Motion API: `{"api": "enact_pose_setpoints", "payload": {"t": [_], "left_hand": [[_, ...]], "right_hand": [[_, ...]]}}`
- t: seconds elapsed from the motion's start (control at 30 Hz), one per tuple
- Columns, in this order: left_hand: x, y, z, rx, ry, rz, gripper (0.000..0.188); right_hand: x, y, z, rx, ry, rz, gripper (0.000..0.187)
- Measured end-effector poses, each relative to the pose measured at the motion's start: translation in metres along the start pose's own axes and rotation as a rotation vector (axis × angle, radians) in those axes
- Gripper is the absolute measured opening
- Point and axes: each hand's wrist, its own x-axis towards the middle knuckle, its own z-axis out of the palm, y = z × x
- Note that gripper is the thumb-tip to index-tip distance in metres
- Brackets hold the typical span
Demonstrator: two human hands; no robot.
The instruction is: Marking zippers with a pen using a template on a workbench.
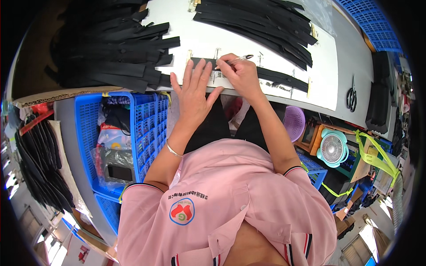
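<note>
While a pen (242, 58) is gripped between the thumb and fingers of the right hand (242, 76), a black strip (284, 80) is held down by the left hand (194, 86), which is laid open and flat with its fingers spread. The marking of this strip seems to be the step in hand, since the pen's tip is set at its surface. For the next move, a steady left hand and a straight strip would be called for, as a crooked mark could be caused by any slip. The strip is laid along the near edge of the counter (347, 42), on a smooth white sheet (326, 66); its middle is hidden by the right hand. Toward the counter's far edge, a bundle of similar strips (257, 23) is stacked, long, narrow and matt, apparently of cloth. At the left end, a looser heap (115, 68) is gathered by brown cardboard (32, 84), with ends cut square or slanted. Near the right end, black-handled scissors (352, 92) are laid, blades toward the far edge.
</note>
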Motion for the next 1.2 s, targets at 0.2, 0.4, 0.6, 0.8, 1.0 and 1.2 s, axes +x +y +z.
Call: {"api": "enact_pose_setpoints", "payload": {"t": [0.2,0.4,0.6,0.8,1.0,1.2], "left_hand": [[0.0,0.001,0.001,0.0,-0.001,0.0,0.07],[0.001,0.001,0.001,0.024,-0.021,0.008,0.071],[-0.001,0.0,0.0,0.045,-0.033,-0.008,0.071],[0.001,0.0,-0.001,0.038,-0.064,-0.003,0.072],[0.008,0.022,-0.006,-0.01,-0.053,-0.027,0.074],[0.034,0.063,0.015,-0.243,-0.001,0.114,0.05]], "right_hand": [[-0.001,0.009,0.002,-0.093,-0.03,-0.148,0.022],[-0.002,0.007,-0.007,-0.106,-0.088,-0.149,0.021],[-0.022,-0.007,-0.057,0.141,0.289,0.004,0.016],[-0.026,0.023,-0.086,-0.039,0.244,0.091,0.018],[-0.028,0.028,-0.087,-0.159,0.236,0.02,0.018],[-0.028,0.027,-0.085,-0.145,0.224,0.008,0.02]]}}
